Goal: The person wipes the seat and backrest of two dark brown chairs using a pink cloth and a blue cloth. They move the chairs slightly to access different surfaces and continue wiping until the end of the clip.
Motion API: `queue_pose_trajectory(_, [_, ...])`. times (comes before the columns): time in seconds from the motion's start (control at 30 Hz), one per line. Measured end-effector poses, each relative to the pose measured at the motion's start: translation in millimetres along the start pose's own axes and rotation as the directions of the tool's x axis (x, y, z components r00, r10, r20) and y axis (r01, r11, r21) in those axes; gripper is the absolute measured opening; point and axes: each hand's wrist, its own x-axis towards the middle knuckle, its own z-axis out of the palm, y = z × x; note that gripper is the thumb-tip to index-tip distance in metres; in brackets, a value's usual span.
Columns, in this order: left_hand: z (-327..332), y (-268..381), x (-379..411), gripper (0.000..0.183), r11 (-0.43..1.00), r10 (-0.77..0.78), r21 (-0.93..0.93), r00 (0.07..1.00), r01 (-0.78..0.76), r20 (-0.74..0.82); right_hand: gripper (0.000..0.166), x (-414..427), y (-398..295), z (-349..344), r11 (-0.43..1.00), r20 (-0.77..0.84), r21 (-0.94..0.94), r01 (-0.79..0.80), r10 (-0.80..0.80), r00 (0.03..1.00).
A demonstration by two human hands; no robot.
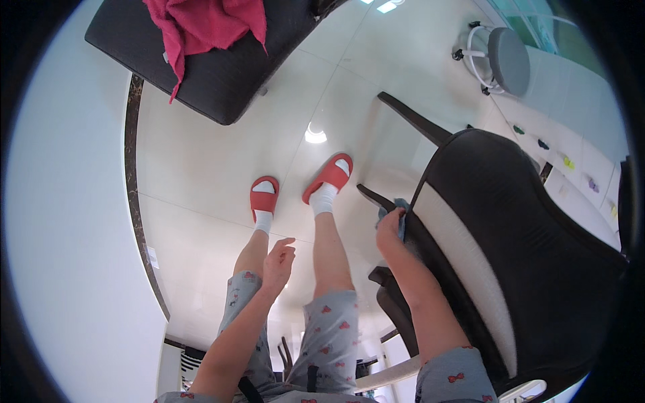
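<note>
My right hand (pixel 391 227) grips a blue-grey cloth (pixel 401 205) against the lower edge of a dark chair (pixel 484 201), close to where one of its legs (pixel 374 195) joins the seat. Part of the cloth is hidden behind my fingers. The chair lies tilted, with its legs pointing out to the left and a pale band (pixel 468 272) along its side. My left hand (pixel 278 263) hangs in front of my left shin, holding nothing, with the index finger stretched out and the others loosely curled.
A crimson towel (pixel 206 25) lies on a black padded seat (pixel 216 85) at the upper left. A grey round stool (pixel 509 60) on castors stands at the upper right. My feet, in red slides (pixel 264 194), stand on glossy floor tiles (pixel 201 161). A white wall (pixel 75 226) rises at left.
</note>
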Motion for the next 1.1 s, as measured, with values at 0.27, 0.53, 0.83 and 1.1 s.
queue_pose_trajectory(0.27, [-17.5, 16.4, 5.0, 0.03, 0.983, -0.036, -0.176, 0.996, 0.051, 0.085, 0.059, 121.6, -35.9, 42.7, 0.907, -0.265, 0.293, -0.303, 0.381, 0.886])
queue_pose_trajectory(0.53, [-27.5, 99.8, -19.9, 0.034, 0.985, 0.061, -0.17, 0.969, -0.019, 0.241, 0.075, 247.9, -41.7, -2.6, 0.601, -0.059, 0.766, -0.229, 0.42, 0.906])
queue_pose_trajectory(0.83, [0.8, 46.9, -25.7, 0.032, 0.974, -0.063, -0.189, 0.955, 0.122, 0.291, 0.057, 171.6, 13.2, 18.7, 0.558, 0.206, 0.786, -0.266, 0.169, 0.964])
queue_pose_trajectory(1.1, [16.9, 18.3, -33.9, 0.03, 0.967, -0.074, -0.213, 0.952, 0.142, 0.298, 0.07, 147.1, 44.0, -0.4, 0.557, 0.343, 0.781, -0.282, -0.005, 0.939])
